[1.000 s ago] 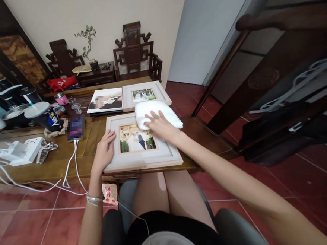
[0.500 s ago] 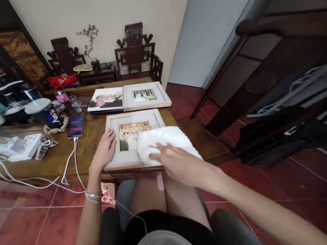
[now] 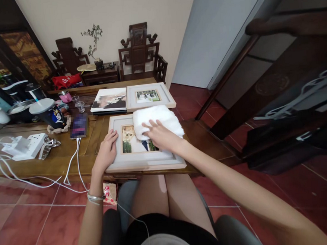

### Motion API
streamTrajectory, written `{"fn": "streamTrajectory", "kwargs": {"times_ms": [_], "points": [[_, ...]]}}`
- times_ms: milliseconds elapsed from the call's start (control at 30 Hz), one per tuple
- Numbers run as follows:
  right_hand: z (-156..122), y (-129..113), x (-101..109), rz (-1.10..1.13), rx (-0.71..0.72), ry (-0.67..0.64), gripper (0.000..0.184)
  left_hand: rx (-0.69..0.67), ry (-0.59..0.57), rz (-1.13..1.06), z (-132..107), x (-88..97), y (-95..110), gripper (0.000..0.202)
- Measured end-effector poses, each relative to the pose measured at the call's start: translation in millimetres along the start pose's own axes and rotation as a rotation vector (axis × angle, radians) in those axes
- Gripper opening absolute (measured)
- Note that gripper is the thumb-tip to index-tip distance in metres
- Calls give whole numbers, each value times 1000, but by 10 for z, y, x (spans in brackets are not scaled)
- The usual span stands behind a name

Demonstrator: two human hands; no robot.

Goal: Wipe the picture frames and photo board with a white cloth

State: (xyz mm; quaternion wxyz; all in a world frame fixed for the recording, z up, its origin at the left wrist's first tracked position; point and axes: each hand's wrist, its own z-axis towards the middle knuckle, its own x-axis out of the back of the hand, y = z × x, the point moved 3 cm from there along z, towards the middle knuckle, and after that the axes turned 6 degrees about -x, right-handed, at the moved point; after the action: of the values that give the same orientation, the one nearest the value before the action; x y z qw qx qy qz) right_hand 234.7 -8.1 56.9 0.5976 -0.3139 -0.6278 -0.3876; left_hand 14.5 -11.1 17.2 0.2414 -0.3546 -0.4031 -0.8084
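Observation:
In front of me a pale wooden picture frame (image 3: 116,165) lies flat on the table, with a photo (image 3: 127,144) inside a light mat. My left hand (image 3: 106,150) rests on the frame's left edge, fingers laid flat and holding nothing. A fluffy white cloth (image 3: 160,117) covers the upper right of this frame and part of the photo. My right hand (image 3: 160,135) presses the cloth against the frame, its fingers bent over the near side. Behind it are a second framed photo (image 3: 148,96) and a white-edged photo album or print (image 3: 108,100).
At left are a phone (image 3: 79,126) on a white cable, a power strip (image 3: 30,146) and a lidded cup (image 3: 47,112). Small clear cups (image 3: 80,106) and a pink mug (image 3: 65,96) stand farther back. A dark wooden chair (image 3: 233,76) is at right.
My right hand has moved the white cloth up and away from me, from the frame's lower right to its upper part. My left hand stays on the frame's left edge.

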Motion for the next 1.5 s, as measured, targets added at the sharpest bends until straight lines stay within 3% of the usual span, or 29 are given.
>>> {"fn": "streamTrajectory", "kwargs": {"times_ms": [200,267,333,433,600,700,767,867,1000,1100,1167,1300,1433,1500], "points": [[-723,-349,418,186,104,-249,47,-12,-34,54,6,-6,34,43],[-853,-454,502,266,129,-306,41,-11,-55,73,3,-10,43,45],[-875,-526,492,349,152,-282,42,-14,-71,89,-2,-16,47,46],[-685,-493,317,374,102,-147,52,-23,-82,103,-9,-24,45,46],[4,-95,43,182,-87,104,61,-29,-93,108,-15,-21,42,47],[299,39,-19,128,-68,93,56,-24,-106,106,-20,-15,47,50],[321,7,-45,101,-28,28,58,-24,-119,112,-24,-16,49,51],[84,-149,-3,119,2,-55,60,-33,-138,137,-27,-29,43,51],[-437,-383,261,243,92,-252,64,-39,-130,156,-28,-48,20,51],[-686,-504,485,337,133,-394,53,-43,-122,156,-30,-52,7,50],[-715,-561,536,370,142,-413,45,-47,-121,152,-32,-49,7,49],[-454,-553,343,328,94,-258,53,-50,-119,143,-35,-38,16,49],[75,-351,90,186,-24,6,57,-48,-110,121,-36,-34,17,48],[320,-277,30,137,-49,68,56,-42,-101,109,-37,-35,16,48]]}}
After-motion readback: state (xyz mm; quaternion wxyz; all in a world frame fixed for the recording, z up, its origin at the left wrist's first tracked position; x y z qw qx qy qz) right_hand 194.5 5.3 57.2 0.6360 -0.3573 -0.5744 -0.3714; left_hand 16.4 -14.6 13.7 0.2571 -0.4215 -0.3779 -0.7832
